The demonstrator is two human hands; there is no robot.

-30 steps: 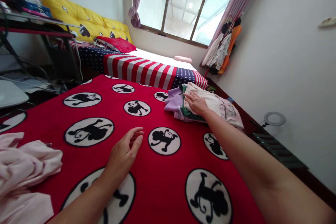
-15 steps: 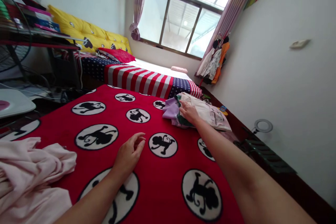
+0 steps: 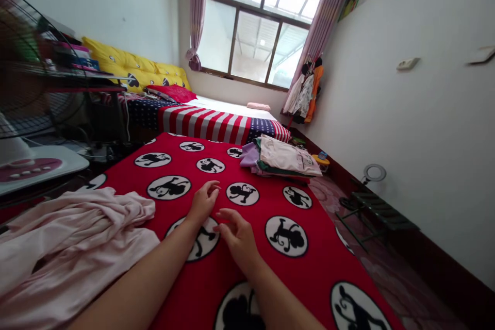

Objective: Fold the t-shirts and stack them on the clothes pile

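Note:
Over the red blanket with its round monkey prints, my left hand hovers or rests with curled fingers apart and nothing in them. My right hand is close beside it, also holding nothing, thumb and fingers spread. A crumpled pale pink garment lies to the left, under and beyond my left forearm. Toward the far right edge of the blanket sits a stack of folded clothes, cream on top, with green and purple cloth showing beneath.
A fan stands close at the left, in front of a desk. Behind is a bed with a striped, starred cover. On the right floor are a dark green folding stool and a ring light.
My right hand has left the folded stack and come back beside my left hand. The view has turned left, bringing more of the pink garment and the fan into sight.

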